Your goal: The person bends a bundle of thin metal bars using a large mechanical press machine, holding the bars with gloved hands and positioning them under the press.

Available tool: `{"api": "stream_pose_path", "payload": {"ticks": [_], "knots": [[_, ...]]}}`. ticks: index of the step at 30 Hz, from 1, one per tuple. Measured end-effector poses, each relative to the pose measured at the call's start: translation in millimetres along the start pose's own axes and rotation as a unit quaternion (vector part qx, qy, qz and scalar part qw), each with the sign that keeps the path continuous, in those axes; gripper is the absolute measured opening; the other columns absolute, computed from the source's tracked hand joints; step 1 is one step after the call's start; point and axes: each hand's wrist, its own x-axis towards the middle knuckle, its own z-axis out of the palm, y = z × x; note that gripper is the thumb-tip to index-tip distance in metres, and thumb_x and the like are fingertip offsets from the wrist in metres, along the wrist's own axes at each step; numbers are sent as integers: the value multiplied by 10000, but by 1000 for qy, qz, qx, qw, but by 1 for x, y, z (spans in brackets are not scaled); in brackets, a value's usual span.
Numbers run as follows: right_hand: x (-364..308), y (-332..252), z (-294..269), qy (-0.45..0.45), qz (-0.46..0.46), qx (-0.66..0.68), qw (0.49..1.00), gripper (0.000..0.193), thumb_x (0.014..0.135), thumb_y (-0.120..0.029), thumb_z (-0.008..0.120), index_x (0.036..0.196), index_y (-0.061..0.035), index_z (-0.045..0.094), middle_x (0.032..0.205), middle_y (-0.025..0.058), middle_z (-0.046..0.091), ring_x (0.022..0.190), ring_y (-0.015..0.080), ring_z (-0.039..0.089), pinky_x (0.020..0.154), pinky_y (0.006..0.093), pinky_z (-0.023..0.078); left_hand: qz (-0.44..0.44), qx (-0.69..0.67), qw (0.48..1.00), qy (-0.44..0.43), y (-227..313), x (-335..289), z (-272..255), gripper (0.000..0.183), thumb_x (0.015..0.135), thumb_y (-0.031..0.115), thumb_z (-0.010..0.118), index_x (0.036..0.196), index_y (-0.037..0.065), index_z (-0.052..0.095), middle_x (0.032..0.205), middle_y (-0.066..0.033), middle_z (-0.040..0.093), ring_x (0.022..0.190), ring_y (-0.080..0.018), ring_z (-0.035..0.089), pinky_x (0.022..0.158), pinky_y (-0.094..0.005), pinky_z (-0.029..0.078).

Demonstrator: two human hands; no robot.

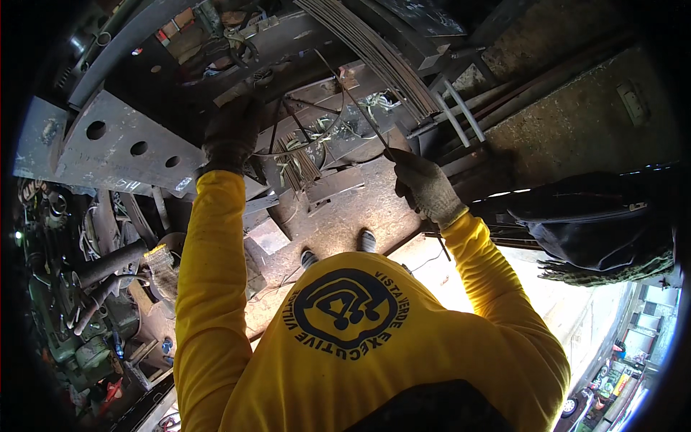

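My right hand [425,186], in a light knit work glove, is closed around a thin metal rod [366,119]. The rod slants away up and to the left, and its near end shows below the wrist. In deep shadow, my left hand [232,133] wears a dark glove and is beside a round metal frame with spokes [296,119]. Its fingers blend into the dark, so whether they grip anything is hidden. Just under the frame lies a small bundle of short rods [299,167] with pale strips around it.
A bundle of long thin rods [381,65] lies at the far side. Left stands a steel plate with round holes [137,147]; tools and a spare glove [162,270] lie below it. A dark bag [583,230] is at right. My feet [367,240] stand on the floor.
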Motion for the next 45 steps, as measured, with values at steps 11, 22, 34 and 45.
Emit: {"api": "stream_pose_path", "payload": {"ticks": [11,22,34,45], "knots": [[2,1,4,15,4,86,996,440,1028,-308,571,1390,-57,587,796,52,659,568,90,594,505,221,482,-6,5,1000,12,2,-1,0,384,970,448,532,1119,136,699,1025,-145,724,979,-325,696,862,-410,520],[13,-10,7,43,32,93,994,365,1008,-339,593,1183,-35,692,818,42,663,598,92,605,523,225,481,32,19,999,20,3,-1,-1,373,987,424,500,1071,113,689,1048,-173,709,1001,-374,673,859,-454,514],[29,15,39,30,-5,297,954,472,1056,-369,534,1358,-6,530,1079,146,654,784,199,658,706,323,570,22,45,999,12,14,-2,-8,360,986,412,507,1047,126,717,1044,-161,721,989,-379,682,845,-475,526],[42,16,165,200,-60,417,885,484,1044,-446,537,1380,-98,538,940,96,669,705,172,632,638,326,565,63,105,992,36,-2,2,9,432,1000,473,474,1126,120,690,1144,-175,693,1067,-381,656,894,-495,516]]}}
